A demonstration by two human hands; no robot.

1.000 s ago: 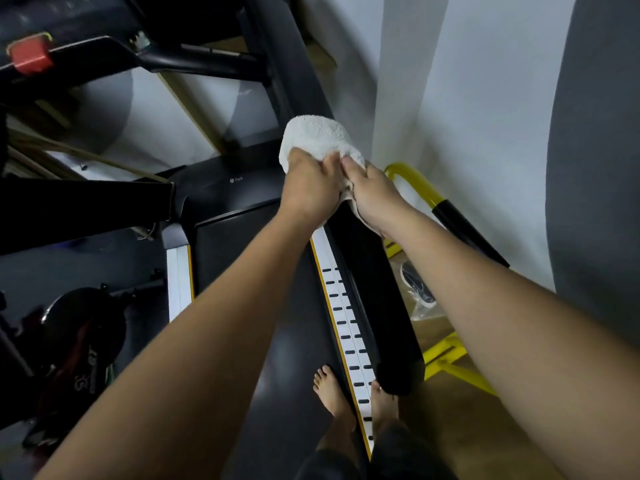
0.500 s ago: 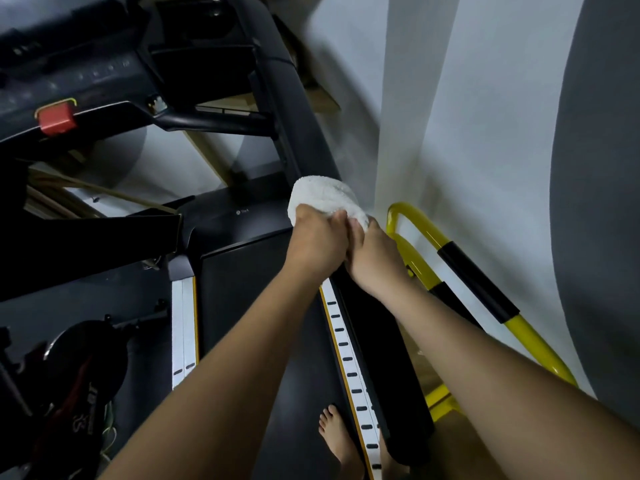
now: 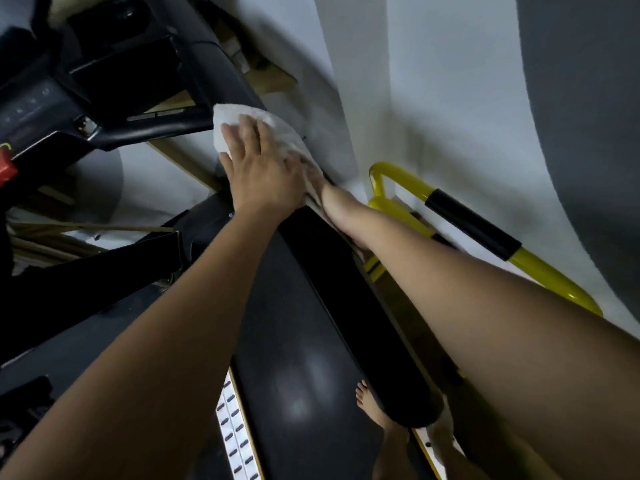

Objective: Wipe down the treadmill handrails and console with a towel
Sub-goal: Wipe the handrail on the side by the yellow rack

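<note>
A white towel [image 3: 239,121] is draped over the upper part of the treadmill's black right handrail [image 3: 346,289], where it rises toward the console [image 3: 38,98]. My left hand [image 3: 259,168] presses flat on the towel with its fingers spread. My right hand [image 3: 323,190] sits just behind it on the rail's wall side, wrapped round the towel and rail. Its fingers are blurred and partly hidden by my left hand.
A red safety key [image 3: 5,168] sits at the console's left edge. A yellow tubular frame with a black grip [image 3: 471,226] stands between the treadmill and the white wall. My bare foot [image 3: 370,407] is on the belt [image 3: 298,393].
Both hands slid the towel up the handrail toward the console. My left hand went from gripping the towel to lying flat on it.
</note>
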